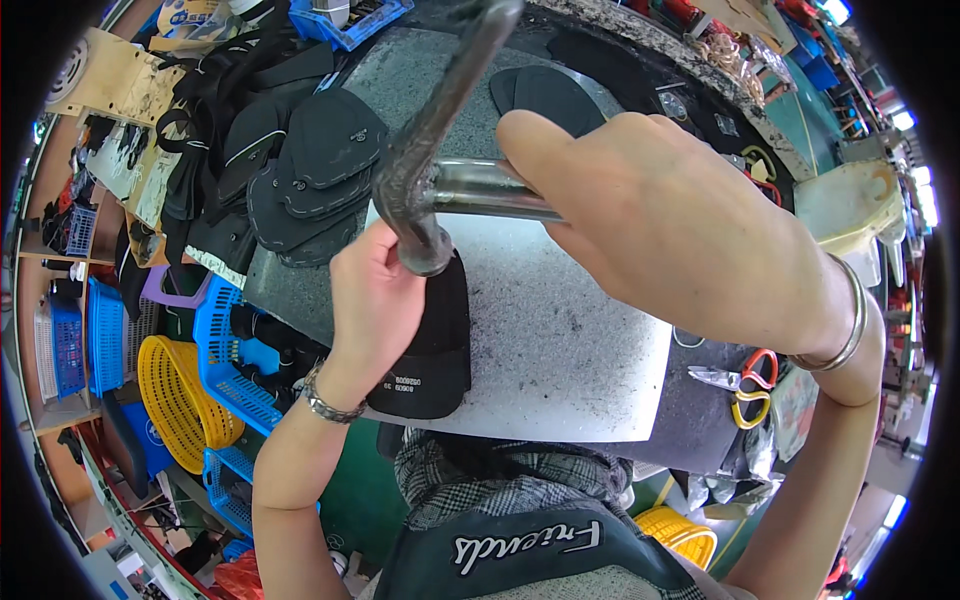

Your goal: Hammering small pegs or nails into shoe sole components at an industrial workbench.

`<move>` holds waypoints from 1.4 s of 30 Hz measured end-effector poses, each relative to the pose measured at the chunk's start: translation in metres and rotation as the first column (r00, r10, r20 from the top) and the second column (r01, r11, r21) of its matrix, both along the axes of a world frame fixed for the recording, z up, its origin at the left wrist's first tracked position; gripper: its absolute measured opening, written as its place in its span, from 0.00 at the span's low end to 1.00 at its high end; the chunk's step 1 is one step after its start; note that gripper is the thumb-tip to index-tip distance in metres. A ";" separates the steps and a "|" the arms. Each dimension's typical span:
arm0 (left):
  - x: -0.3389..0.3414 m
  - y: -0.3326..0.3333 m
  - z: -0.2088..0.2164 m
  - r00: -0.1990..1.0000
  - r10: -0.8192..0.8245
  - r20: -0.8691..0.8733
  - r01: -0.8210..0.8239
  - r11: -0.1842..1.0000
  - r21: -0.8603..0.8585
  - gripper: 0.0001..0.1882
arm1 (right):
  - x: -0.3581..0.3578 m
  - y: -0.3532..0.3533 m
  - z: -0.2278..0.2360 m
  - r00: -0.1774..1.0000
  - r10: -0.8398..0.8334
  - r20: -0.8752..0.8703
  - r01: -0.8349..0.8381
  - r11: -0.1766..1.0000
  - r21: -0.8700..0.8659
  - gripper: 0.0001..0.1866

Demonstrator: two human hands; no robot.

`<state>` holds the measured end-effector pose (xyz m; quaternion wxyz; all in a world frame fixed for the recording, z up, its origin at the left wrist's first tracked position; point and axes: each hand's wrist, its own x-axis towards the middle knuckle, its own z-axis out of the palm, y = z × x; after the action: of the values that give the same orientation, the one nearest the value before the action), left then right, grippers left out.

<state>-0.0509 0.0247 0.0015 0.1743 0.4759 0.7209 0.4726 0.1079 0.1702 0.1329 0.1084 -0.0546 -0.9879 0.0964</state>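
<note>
My right hand (680, 205) is wrapped round the tubular metal handle of a hammer (410, 180), held up over the bench. Its worn, dark head hangs in front of my left fingertips and hides them. My left hand (372, 295) is closed, fingers pinched together at the edge of a black shoe-shaped piece (430, 375); what lies between the fingers is hidden. That piece rests on a white board (570, 360) sprinkled with dark specks. Behind my left hand lies a pile of black cut pieces (335, 140) with small holes and marks.
Scissors (738, 385) with red and yellow handles lie right of the board. More black pieces (550, 95) sit beyond my right hand. Blue baskets (225, 340) and a yellow basket (180, 400) stand at left. A blue tray (350, 22) is at the far edge.
</note>
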 end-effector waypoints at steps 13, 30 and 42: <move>0.010 0.002 0.000 0.956 -0.005 -0.294 0.041 0.992 0.117 0.05 | -0.007 0.002 -0.001 0.996 -0.053 -0.074 0.053 0.999 -0.007 0.13; 0.002 0.008 -0.004 0.995 0.068 0.069 -0.075 0.992 0.102 0.03 | -0.011 -0.007 0.008 0.989 -0.095 -0.115 0.105 0.991 0.079 0.11; 0.001 -0.031 0.034 0.999 -0.045 -0.018 0.048 0.982 0.180 0.05 | 0.021 -0.008 -0.023 0.958 -0.125 0.257 0.149 0.986 -0.075 0.12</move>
<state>-0.0501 -0.0061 0.0355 0.1364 0.5097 0.6650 0.5285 0.1289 0.1626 0.1104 -0.0139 -0.1396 -0.9819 0.1269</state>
